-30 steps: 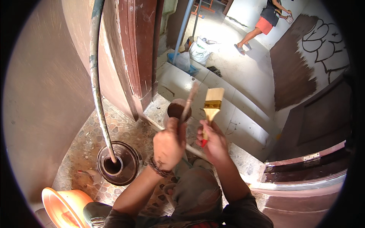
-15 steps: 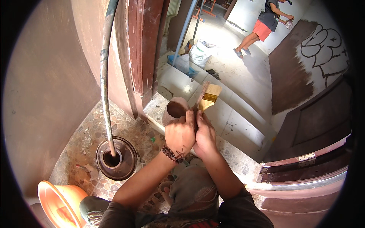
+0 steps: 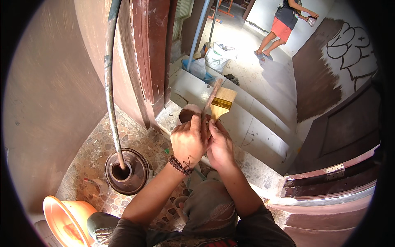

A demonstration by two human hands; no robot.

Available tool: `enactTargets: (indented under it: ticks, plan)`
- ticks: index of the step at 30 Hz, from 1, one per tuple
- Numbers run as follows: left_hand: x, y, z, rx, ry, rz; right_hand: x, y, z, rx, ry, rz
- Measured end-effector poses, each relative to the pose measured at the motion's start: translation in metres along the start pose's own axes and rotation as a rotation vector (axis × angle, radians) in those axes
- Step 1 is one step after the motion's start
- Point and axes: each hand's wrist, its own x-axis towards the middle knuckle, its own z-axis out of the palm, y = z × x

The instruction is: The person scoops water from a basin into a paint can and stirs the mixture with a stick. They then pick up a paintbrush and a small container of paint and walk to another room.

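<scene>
My right hand [image 3: 220,146] is closed on the handle of a flat paintbrush [image 3: 222,103] with pale bristles and a gold-coloured ferrule, bristles up. Against it, my left hand [image 3: 189,139] is closed around the lower part of a slim, brown-smeared stick [image 3: 213,92] that slants up beside the brush. Both hands touch in front of my knees. Just beyond my left knuckles is a brown-stained cup [image 3: 190,111], partly hidden by the fingers; whether it is held or standing cannot be told.
A paint-stained bucket [image 3: 139,164] with a long pole [image 3: 111,74] in it stands at left, near an orange basin [image 3: 61,218]. White tiled steps [image 3: 242,111] rise ahead, with a white sack [image 3: 217,57] above. Another person [image 3: 282,29] holds a container near the half-painted wall.
Both hands shift slightly left, and the brush and stick turn, now showing more of the brush's handle. More of the cup is covered by my fingers. The other person moves a little.
</scene>
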Motion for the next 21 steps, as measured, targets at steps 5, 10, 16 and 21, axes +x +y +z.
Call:
enactTargets:
  ticks: [5, 10, 16, 21]
  plan:
    - [-0.001, 0.001, 0.002, 0.022, -0.03, 0.061, 0.001, 0.003, 0.002, 0.018, 0.007, -0.047]
    - [-0.004, 0.0, 0.0, 0.112, -0.104, 0.144, 0.001, -0.003, 0.004, 0.043, 0.033, -0.03]
    - [-0.007, 0.005, -0.004, 0.177, -0.237, 0.229, 0.001, -0.009, 0.009, 0.0, 0.141, -0.002]
    - [-0.01, 0.006, -0.005, 0.037, -0.298, 0.137, 0.001, -0.006, 0.005, -0.023, 0.133, -0.012]
